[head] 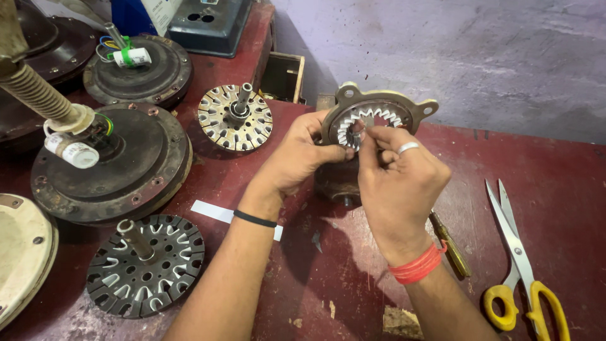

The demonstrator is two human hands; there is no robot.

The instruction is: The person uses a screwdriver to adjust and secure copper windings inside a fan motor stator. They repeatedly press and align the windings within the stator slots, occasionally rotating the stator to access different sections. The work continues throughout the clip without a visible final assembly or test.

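The stator stands tilted on edge at the middle of the red tabletop, its toothed bore lined with white paper slips and turned toward the camera. The left hand grips its left rim, thumb across the front and the other fingers hidden behind the ring, so the hand is closed on it. The right hand is bunched in front of the ring's lower right; its fingers pinch a small pale slip against the teeth at the bore's lower left, just beside the left thumb tip. What lies under the stator is blocked by both hands.

A plain white strip lies flat on the tabletop below the left wrist. Two white cylindrical capacitors with faint print sit at the left: one on the near dark motor housing, beside coloured wires, the other on the far housing, bound with a green tie. A white label shows on a blue object at the top edge.

An open wooden box stands at the back of the tabletop; its inside is dark and I cannot tell what it holds. Beside it rests a dark grey case with two round holes.

A pale rotor core with a shaft lies left of the stator, a dark one nearer. Scissors with yellow handles lie at the right, a screwdriver by the right wrist.
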